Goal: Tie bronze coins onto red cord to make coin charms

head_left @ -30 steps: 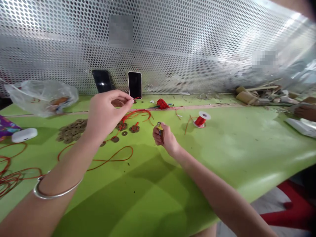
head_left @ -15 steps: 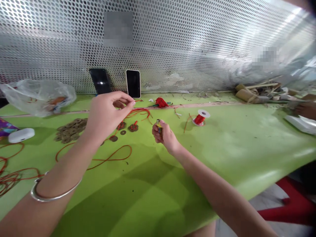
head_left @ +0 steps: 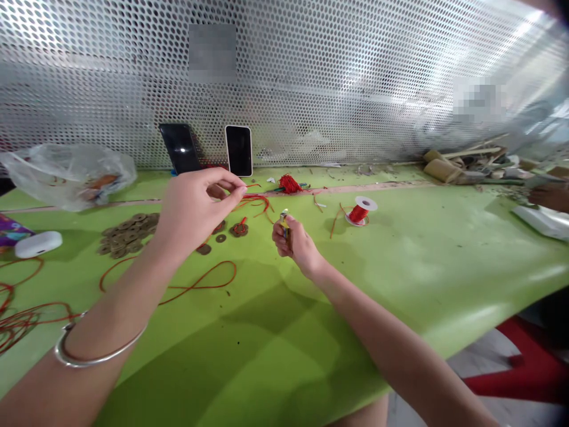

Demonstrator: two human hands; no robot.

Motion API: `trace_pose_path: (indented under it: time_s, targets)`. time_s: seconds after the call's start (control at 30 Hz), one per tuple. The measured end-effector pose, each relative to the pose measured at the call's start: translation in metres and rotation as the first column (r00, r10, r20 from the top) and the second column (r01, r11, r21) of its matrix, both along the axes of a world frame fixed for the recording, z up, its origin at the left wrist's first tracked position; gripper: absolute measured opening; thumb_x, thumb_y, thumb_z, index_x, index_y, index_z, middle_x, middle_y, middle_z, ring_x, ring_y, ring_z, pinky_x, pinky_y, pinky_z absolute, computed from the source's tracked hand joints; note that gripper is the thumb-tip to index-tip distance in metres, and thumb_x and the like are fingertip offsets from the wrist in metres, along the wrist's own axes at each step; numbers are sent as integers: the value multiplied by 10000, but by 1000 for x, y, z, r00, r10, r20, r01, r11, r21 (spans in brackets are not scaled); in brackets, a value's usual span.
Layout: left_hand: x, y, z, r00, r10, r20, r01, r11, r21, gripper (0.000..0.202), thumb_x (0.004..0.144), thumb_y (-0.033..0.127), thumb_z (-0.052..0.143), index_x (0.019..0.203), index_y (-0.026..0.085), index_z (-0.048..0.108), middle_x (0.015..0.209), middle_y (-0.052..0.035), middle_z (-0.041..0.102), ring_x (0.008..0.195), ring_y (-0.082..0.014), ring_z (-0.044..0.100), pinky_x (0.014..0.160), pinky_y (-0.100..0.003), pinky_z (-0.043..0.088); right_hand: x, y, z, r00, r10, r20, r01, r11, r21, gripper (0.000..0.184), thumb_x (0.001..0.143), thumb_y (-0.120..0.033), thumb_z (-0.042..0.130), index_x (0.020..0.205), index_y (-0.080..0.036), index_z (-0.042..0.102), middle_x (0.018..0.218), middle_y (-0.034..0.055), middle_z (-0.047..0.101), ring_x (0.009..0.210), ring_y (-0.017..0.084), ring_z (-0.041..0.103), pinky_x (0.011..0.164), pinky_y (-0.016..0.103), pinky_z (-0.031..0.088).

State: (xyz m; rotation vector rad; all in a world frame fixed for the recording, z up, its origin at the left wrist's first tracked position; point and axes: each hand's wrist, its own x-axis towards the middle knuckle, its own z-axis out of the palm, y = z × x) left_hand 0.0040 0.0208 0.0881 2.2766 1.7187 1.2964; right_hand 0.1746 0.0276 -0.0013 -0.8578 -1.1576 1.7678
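Note:
My left hand (head_left: 195, 204) is raised above the green table (head_left: 400, 255), thumb and forefinger pinched on the end of a red cord (head_left: 255, 201) that trails down to coins strung on the table. My right hand (head_left: 296, 240) is closed around a small yellow lighter (head_left: 284, 220), held upright just right of the cord end. A pile of brass coins (head_left: 128, 234) lies under my left forearm. A few loose coins with red knots (head_left: 240, 228) sit between my hands. A looped red cord (head_left: 200, 284) lies flat in front.
Two phones (head_left: 239, 149) lean on the perforated metal wall. A spool of red cord (head_left: 361, 212) and a red tassel (head_left: 290, 184) lie beyond my right hand. A plastic bag (head_left: 71, 172) and white case (head_left: 38, 243) are left. Another person's hand (head_left: 549, 196) is far right.
My right hand with the lighter has lifted slightly up and left toward the cord end. My left hand keeps its pinch, almost unmoved.

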Motion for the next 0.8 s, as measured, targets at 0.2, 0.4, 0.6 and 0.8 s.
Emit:
trace_pose_path:
  time_s: [0.2, 0.4, 0.6, 0.8]
  targets:
    - [1, -2, 1, 1000, 8, 8, -8, 1000, -30, 113, 793, 280, 628, 785, 199, 705, 742, 3, 723, 633, -125, 642, 592, -216, 461, 0, 0, 0, 1000, -5, 10, 5, 1000, 4, 325, 877, -462, 311, 673, -209, 318, 601, -52, 219, 499, 96, 113, 474, 254, 106]
    - [4, -2, 1, 1000, -11, -5, 10, 998, -61, 109, 797, 282, 627, 778, 201, 697, 765, 2, 725, 665, -127, 648, 619, -217, 465, 1, 0, -2, 1000, 8, 2, -8, 999, 43, 332, 873, -481, 325, 681, -210, 320, 609, -52, 216, 505, 96, 114, 478, 255, 106]
    - [6, -1, -2, 1000, -25, 5, 26, 996, -83, 97, 793, 276, 624, 769, 212, 692, 755, -1, 722, 659, -135, 645, 602, -228, 460, 1, 0, -2, 1000, 15, 7, -15, 1000, 28, 355, 877, -508, 336, 686, -209, 326, 605, -53, 226, 501, 93, 132, 480, 250, 121]
    - [-1, -1, 2, 1000, 10, 26, -9, 1000, -16, 126, 793, 297, 618, 796, 205, 704, 763, 0, 723, 643, -137, 641, 591, -235, 457, -1, -6, -4, 996, 66, 60, -65, 998, -19, 451, 801, -630, 478, 704, -203, 371, 594, -64, 280, 496, 73, 193, 490, 237, 141]
